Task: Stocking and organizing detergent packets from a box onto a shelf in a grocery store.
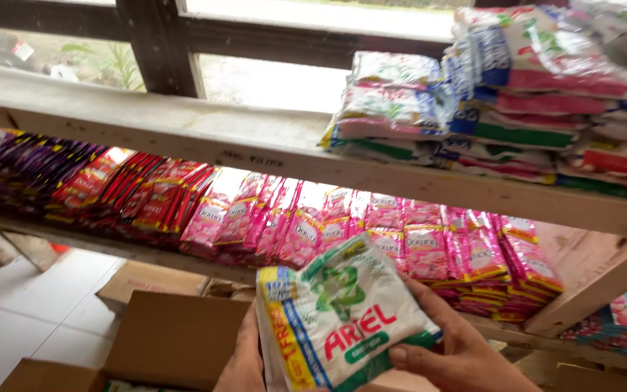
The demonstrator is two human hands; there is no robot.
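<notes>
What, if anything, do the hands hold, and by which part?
Both hands hold a white and green sachet pack: the right hand grips its lower right edge, the left hand its lower left side.

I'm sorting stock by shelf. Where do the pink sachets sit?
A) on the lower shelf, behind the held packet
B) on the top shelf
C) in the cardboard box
A: the glossy pink sachets stand in rows on the lower wooden shelf, behind the white-and-green plastic packet in both hands.

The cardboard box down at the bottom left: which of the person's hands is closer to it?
Left. The left hand sits right beside the open cardboard box, under the white detergent packet. The right hand grips the packet's far side, farther from the box.
</notes>
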